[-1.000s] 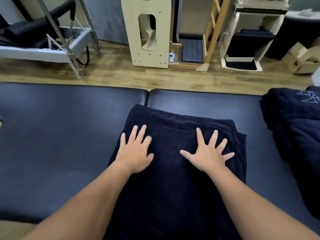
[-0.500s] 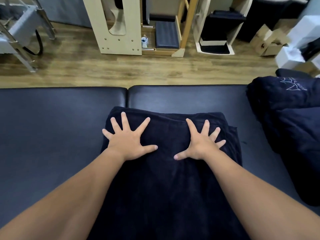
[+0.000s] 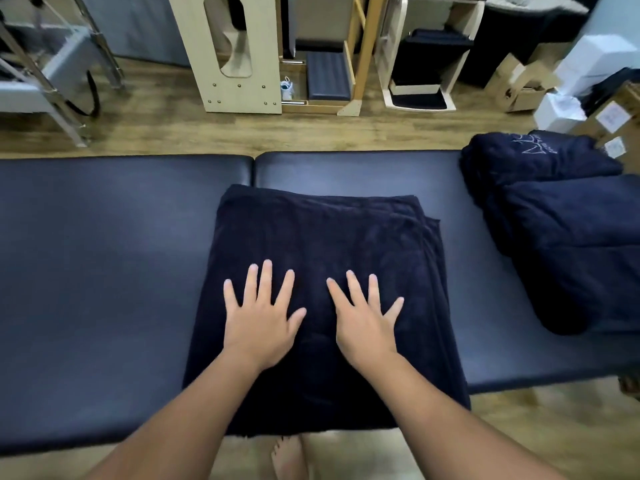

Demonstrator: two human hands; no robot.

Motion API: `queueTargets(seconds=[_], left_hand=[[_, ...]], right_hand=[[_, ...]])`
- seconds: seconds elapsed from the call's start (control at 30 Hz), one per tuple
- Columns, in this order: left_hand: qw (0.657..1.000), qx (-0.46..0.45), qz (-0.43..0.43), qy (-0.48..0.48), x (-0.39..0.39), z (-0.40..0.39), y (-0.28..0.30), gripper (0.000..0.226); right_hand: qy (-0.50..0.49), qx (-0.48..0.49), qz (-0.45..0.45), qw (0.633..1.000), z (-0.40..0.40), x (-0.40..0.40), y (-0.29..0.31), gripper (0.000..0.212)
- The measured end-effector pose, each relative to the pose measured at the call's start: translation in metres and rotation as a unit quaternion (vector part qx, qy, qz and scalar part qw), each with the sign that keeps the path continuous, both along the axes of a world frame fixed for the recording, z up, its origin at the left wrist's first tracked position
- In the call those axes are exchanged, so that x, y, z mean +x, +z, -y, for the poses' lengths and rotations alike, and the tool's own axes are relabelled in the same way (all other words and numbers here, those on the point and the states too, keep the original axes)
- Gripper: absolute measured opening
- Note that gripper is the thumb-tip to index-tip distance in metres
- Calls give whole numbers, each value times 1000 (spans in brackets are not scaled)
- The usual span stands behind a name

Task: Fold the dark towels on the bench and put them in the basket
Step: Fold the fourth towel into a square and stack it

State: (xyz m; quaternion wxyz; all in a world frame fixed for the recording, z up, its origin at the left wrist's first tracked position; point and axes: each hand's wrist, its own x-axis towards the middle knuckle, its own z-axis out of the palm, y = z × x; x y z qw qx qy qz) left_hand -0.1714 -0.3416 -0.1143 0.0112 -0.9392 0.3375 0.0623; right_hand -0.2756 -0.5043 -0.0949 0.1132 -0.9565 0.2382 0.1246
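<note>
Both hands, left [image 3: 259, 318] and right [image 3: 367, 320], lay flat with fingers spread on the towel [image 3: 322, 237], having slid back toward me from its far edge. Towel sat mid-bench [image 3: 104, 254], smoothed; another fold looked due. More towels [image 3: 561, 237] waited right. No basket visible.

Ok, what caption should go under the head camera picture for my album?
Both hands, left hand and right hand, press flat on a folded dark towel on the bench.
</note>
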Motion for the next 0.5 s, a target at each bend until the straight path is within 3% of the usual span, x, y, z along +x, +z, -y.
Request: queueTargets(seconds=[0.07, 0.17, 0.3, 0.43, 0.5], left_hand=[[1000, 6, 2, -14, -27, -28, 2, 74], [998, 27, 11, -55, -63, -70, 8, 78], [997, 41, -1, -69, -88, -122, 12, 82], [991, 76, -21, -107, -100, -150, 14, 103], [991, 90, -8, -101, -95, -153, 17, 114]], right_hand=[[12, 13, 8, 1000, -3, -37, 3, 63], [49, 9, -22, 999, 0, -95, 6, 86], [64, -33, -27, 997, 8, -151, -4, 98], [53, -66, -85, 993, 8, -186, -17, 131], [41, -76, -79, 993, 9, -190, -19, 134]])
